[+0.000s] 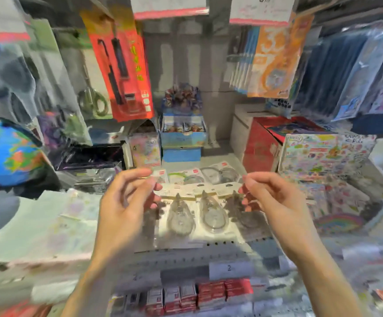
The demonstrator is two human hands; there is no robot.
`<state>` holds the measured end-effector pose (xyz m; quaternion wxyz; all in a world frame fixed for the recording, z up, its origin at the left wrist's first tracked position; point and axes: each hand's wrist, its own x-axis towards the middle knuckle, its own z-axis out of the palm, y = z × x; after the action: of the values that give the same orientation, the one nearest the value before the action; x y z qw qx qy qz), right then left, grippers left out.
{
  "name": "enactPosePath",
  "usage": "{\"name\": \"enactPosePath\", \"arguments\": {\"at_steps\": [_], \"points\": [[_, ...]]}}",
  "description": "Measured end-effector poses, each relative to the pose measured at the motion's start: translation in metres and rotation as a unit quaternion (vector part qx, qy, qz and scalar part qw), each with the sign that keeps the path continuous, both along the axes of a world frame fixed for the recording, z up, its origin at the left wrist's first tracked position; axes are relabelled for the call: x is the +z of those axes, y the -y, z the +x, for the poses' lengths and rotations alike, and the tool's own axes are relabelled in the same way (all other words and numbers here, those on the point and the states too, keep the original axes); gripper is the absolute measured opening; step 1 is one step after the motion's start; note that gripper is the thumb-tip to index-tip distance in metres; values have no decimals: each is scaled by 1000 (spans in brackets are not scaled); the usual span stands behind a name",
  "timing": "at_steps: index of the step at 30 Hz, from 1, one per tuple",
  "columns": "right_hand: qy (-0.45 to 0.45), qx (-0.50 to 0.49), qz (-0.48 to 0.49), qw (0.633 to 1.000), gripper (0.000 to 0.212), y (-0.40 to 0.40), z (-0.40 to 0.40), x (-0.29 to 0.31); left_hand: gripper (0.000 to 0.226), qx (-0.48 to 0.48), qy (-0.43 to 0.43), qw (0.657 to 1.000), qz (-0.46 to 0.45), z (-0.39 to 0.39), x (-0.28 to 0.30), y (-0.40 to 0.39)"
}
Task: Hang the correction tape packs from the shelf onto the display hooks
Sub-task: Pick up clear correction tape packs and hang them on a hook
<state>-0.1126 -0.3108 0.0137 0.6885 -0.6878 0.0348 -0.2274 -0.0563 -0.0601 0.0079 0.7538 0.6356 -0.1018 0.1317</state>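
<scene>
Nearest to me, low in the frame, both forearms reach up from the bottom edge. My left hand [126,200] sits left of centre with its fingers curled, thumb and forefinger pinching the upper left corner of a wide pack [199,211]. My right hand [270,197] mirrors it right of centre, fingers curled and pinching the upper right corner. So the pack is stretched between the two hands at mid-frame, held up above the shelf [208,248] rather than lying on it. It appears to carry several clear correction tape dispensers side by side under a white header; heavy blur stops me counting them with confidence.

Just beyond the held pack, a little higher in the frame, more packs [199,175] lie flat on the shelf, not yet picked up. I cannot tell how many.

Further back, in the upper part of the frame, carded goods hang from hooks: a red card [121,72] at upper left, an orange card [275,56] at upper right. Between them, top centre, the back panel [186,53] looks bare. I see no correction tape hanging anywhere there, though the hooks themselves are too smeared to make out.

My reading: the job is at an early stage. One pack is lifted and in hand, none visibly hung, and the rest wait on the shelf. What remains is carrying this one up to a free hook, threading its header hole, then repeating.
</scene>
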Motion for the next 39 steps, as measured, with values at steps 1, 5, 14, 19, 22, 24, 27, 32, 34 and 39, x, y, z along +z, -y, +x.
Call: {"name": "enactPosePath", "arguments": {"at_steps": [1, 5, 14, 19, 22, 24, 27, 32, 34, 39], "points": [[-9, -14, -19, 1000, 8, -5, 1, -5, 11, 0, -10, 1000, 6, 2, -4, -6], [-49, -45, -83, 994, 7, -14, 7, -24, 13, -29, -73, 997, 27, 6, -22, -15], [-98, -56, -377, 919, 7, -6, 29, -58, 56, 13, -18, 919, 395, 23, -54, -5], [-153, -32, -492, 857, 40, -18, 43, -68, 71, 24, -17, 870, 492, 31, -57, 5], [-157, -24, -479, 864, 41, -21, 45, -66, 73, 39, -17, 858, 511, 34, -55, 8], [-145, -25, -475, 868, 36, -22, 44, -66, 73, 37, -18, 860, 509, 35, -53, 8], [-158, -15, -470, 868, 34, -23, 43, -65, 79, 15, -32, 883, 467, 38, -53, 7], [-229, 10, -516, 825, 39, -22, 49, -59, 98, -1, -80, 913, 399, 45, -46, 5], [-245, 13, -518, 819, 48, -22, 50, -55, 65, -15, -83, 923, 376, 47, -46, 4], [-266, 36, -546, 794, 53, -27, 45, -51, 55, -34, -67, 951, 301, 48, -49, -2]]}}
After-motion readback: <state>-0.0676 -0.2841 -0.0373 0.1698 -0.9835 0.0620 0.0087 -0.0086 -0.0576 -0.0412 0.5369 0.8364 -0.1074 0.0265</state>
